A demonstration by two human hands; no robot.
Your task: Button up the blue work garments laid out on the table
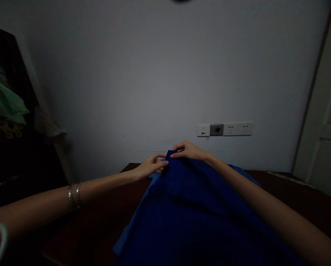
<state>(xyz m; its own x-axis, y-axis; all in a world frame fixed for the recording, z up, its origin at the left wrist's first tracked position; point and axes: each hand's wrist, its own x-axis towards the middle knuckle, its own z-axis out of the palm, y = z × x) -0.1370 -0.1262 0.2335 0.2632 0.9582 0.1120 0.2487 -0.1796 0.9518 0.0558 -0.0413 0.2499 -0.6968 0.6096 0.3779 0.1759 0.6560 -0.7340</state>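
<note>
A dark blue cloth (182, 207), perhaps a garment, spreads across the middle and front of the view, its far corner raised toward the wall. My right hand (188, 150) pinches that top edge between thumb and fingers. From the left, my left hand (152, 165) has its thumb and fingers closed on the cloth's left edge, just below the corner. A lighter blue cloth (152, 180) shows from underneath along the left side and at the far right. The cloth's exact kind cannot be made out in the dim light.
A dark reddish table (98, 221) lies under the cloths, against a grey wall (112, 74). Sockets (230, 129) sit on the wall behind my hands. A pale door (328, 147) stands at right; green fabric (4, 99) hangs at left. A white cord (3, 236) curves at lower left.
</note>
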